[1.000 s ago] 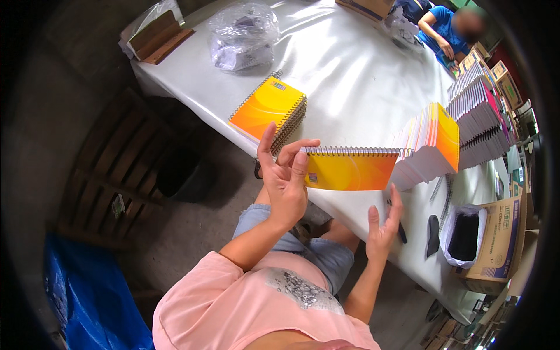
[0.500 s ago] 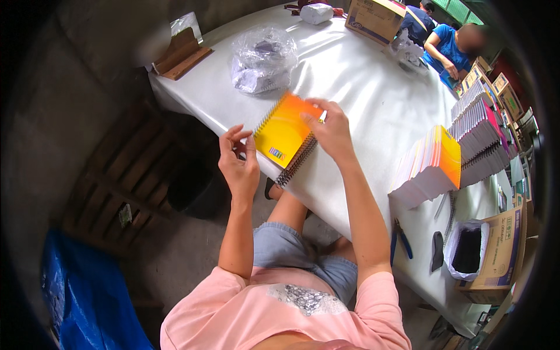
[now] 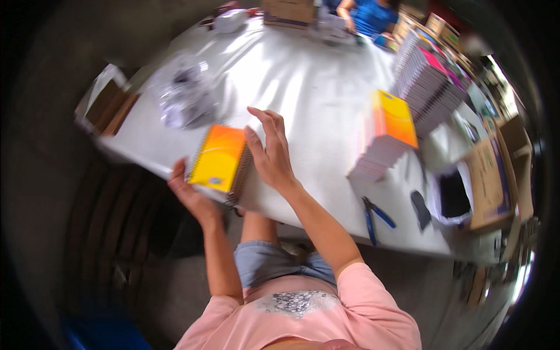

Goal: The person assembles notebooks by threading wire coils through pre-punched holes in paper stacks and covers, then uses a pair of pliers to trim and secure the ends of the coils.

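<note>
A spiral-bound notebook (image 3: 220,158) with a yellow and orange cover lies at the table's near edge, with more coil-bound edges showing beneath it on its right side. My left hand (image 3: 191,191) is beside its lower left corner, fingers stretched out and close to or touching the edge. Just right of the notebook, my right hand (image 3: 272,153) hovers with fingers extended and nothing in it. Farther right stands a pile of similar yellow and orange notebooks (image 3: 394,119). Motion blurs the picture somewhat.
Crumpled clear plastic (image 3: 184,93) and a brown cardboard holder (image 3: 114,108) are at left. Blue-handled pliers (image 3: 376,217), a dark flat piece (image 3: 420,209) and a cardboard box (image 3: 493,181) are at right. A co-worker in blue (image 3: 373,17) sits at the far side of the white-covered table (image 3: 315,99).
The view has turned, so the table's things appear farther left. My right hand has come off the notebook's cover to its right. My left hand has straightened its fingers beside the notebook.
</note>
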Demonstrator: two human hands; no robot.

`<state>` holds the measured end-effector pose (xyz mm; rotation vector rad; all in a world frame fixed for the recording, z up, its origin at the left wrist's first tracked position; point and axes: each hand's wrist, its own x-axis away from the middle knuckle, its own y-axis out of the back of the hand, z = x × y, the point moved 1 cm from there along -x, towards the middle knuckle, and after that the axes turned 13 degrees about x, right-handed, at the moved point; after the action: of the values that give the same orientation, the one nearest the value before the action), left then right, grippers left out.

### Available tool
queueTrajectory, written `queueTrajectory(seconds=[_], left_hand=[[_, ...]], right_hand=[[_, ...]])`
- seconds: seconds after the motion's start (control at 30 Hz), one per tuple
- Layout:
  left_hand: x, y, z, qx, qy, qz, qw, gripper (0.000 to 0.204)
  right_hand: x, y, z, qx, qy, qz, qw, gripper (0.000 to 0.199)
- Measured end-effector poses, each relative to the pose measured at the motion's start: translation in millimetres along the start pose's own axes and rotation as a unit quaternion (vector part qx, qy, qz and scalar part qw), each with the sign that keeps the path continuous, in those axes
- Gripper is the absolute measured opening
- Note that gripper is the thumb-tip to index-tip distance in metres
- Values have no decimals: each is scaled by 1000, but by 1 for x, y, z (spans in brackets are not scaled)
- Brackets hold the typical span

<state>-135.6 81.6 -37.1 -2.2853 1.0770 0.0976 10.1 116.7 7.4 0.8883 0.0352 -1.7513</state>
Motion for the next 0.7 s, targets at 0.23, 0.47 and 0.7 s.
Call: queueTrajectory(seconds=[0.23,0.47,0.7], left_hand=[[14,-10,-62,78,-236,-1,969,35],[68,-66,-68,89,-327,173,925,42],[104,-127,-85,21,-293,465,836,35]], right_hand=[[-3,237,-6,446,51,-339,827,44],[6,290,-61,205,-264,-29,942,43],[6,288,-65,87,-245,-126,957,24]])
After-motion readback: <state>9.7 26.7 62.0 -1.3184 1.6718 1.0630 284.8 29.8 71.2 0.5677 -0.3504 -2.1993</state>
